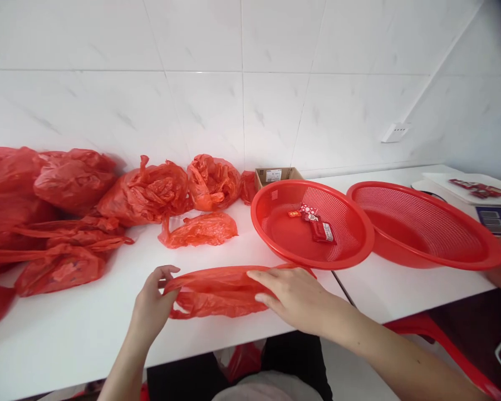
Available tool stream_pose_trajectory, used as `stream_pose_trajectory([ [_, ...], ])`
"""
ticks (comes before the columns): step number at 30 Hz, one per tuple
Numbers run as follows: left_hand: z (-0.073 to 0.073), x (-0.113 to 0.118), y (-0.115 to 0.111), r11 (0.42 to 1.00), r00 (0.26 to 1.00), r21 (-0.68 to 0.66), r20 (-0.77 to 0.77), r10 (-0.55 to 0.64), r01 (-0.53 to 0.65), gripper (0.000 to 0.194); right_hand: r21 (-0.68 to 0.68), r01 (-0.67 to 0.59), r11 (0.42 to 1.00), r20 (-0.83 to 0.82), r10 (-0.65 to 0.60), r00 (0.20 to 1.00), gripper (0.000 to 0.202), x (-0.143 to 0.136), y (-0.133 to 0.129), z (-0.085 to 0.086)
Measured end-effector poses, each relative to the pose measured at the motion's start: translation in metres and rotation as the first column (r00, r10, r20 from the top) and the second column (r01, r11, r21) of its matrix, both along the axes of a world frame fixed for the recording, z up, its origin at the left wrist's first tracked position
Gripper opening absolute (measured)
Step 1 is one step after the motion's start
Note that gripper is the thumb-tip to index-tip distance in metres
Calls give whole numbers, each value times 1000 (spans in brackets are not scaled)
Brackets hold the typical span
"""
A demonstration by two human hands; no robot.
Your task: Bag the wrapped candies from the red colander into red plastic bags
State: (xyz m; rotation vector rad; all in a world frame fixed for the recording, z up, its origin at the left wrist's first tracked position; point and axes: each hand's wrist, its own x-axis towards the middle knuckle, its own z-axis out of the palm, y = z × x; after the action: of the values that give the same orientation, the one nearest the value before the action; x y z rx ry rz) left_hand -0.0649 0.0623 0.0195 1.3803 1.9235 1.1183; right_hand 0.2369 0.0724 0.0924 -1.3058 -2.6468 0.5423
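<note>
A: Where is the edge of the table point(87, 340)?
B: The near edge runs just in front of the person's body. White surface shows between it and the red bag point(221, 292), and more lies to the left of the left hand point(152, 303).

A: And on the far side?
B: The flattened bag point(204, 229) lies beyond the red bag, with white surface between them. The bulging bags point(146, 195) stand further back, near the tiled wall point(200, 111).

A: Room to the right?
B: Tight. The nearer basket point(271, 239) is just beyond the right hand point(298, 298), with its rim near the bag's right end. The farther basket point(426, 223) sits beside it, and a dark seam point(344, 287) crosses the table below them.

A: Where is the red bag, then?
B: Stretched sideways between both hands, above the table's near part.

A: How are they holding it?
B: The left is curled at its left end; I can't tell whether it pinches. The right lies over the right part, fingers extended, thumb apart.
</note>
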Motion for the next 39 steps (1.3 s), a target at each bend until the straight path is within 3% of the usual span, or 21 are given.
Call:
stream_pose_trajectory([
  [3,-2,16,-1,996,973,84,230,22,-42,36,32,-74,997,-89,77,993,28,-23,6,-5],
  [7,-11,34,-3,977,846,112,524,99,-184,54,50,-147,988,-9,147,989,31,-50,27,-31],
  [10,-17,52,-8,959,796,77,578,179,-272,75,84,-167,982,40,164,986,39,-63,35,-51],
  [13,-25,76,-15,955,787,45,579,213,-292,93,-13,-130,991,83,130,988,65,-70,32,-58],
  [17,-31,87,-24,993,760,3,644,88,-118,87,-206,-33,978,219,79,973,86,-73,38,-57],
  [20,-25,63,-29,990,653,-103,757,16,95,73,-242,0,970,269,67,961,96,-65,55,-61],
  [22,-18,40,-30,977,574,-152,818,39,150,72,-242,12,970,259,53,965,99,-55,63,-61],
  [25,-10,15,-31,983,514,-174,850,115,67,77,-300,-50,953,184,109,977,94,-39,61,-45],
  [28,-5,15,-32,982,493,-185,852,178,-34,74,-383,-288,878,-96,272,957,79,-20,57,-6],
  [30,-2,24,-34,983,474,-174,862,179,-55,64,-333,-330,884,-294,235,926,64,1,69,21],
  [31,-1,28,-35,985,472,-163,865,170,-56,58,-285,-256,924,-339,152,928,57,13,81,31],
  [33,2,35,-38,988,483,-150,862,151,-39,49,-136,47,990,-266,-82,960,47,44,112,38],
  [35,4,38,-41,988,512,-152,848,137,-13,51,-62,308,949,88,-302,949,50,76,145,31],
  [39,5,39,-49,991,607,-129,786,119,-26,62,-153,461,874,321,-397,860,79,123,180,-4],
])
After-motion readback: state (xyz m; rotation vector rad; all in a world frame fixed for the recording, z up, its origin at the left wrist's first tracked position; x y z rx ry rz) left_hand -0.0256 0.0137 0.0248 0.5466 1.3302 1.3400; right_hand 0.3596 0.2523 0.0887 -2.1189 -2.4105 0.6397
